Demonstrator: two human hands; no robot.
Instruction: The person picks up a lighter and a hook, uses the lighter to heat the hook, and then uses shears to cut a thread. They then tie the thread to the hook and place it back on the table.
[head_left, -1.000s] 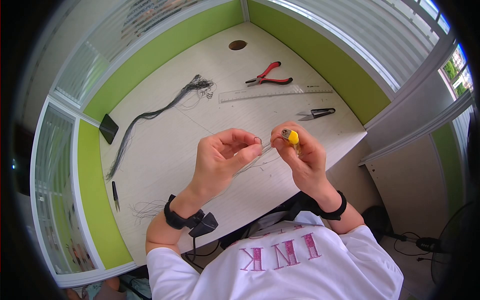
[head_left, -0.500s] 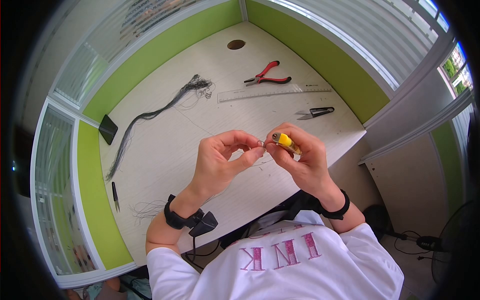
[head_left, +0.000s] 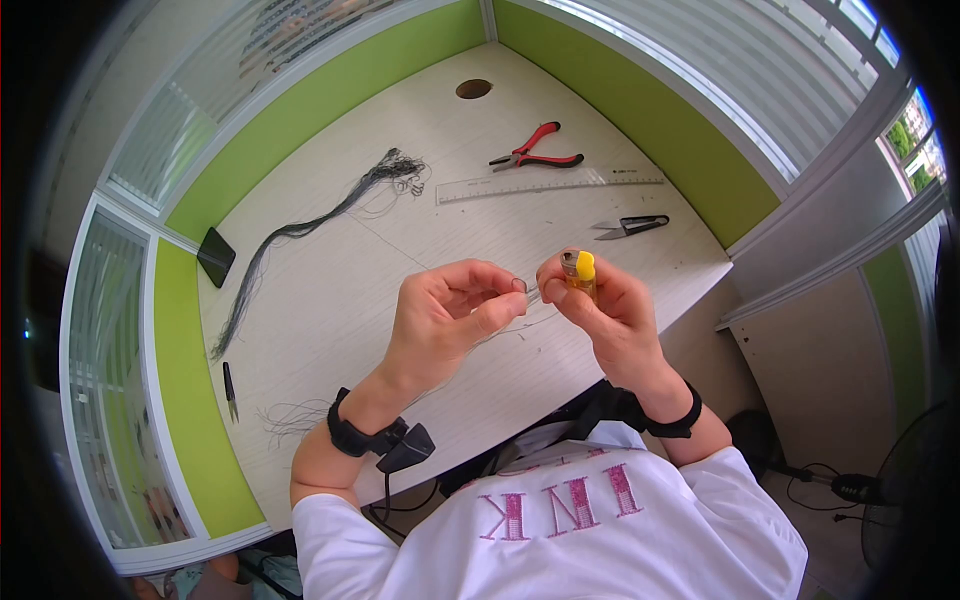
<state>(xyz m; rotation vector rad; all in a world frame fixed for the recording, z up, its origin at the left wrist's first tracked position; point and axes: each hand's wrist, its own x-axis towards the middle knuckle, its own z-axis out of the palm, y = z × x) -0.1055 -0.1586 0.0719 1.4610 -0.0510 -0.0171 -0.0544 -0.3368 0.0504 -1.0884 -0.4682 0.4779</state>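
Observation:
My left hand pinches a small dark ring or loop of cord between thumb and forefinger. A thin strand seems to run from it toward the other hand. My right hand is closed around a yellow lighter, its metal top pointing up and away from me. Both hands are held over the table's near part, with a narrow gap between the fingertips. Whether a flame burns cannot be made out.
A bundle of dark cords lies on the left of the table. Red-handled pliers, a clear ruler and black thread snips lie beyond my hands. At left are a dark flat object and tweezers.
My right hand has shifted slightly right, away from the left fingertips. The lighter has turned more upright in its grip. My left hand has stayed almost where it was.

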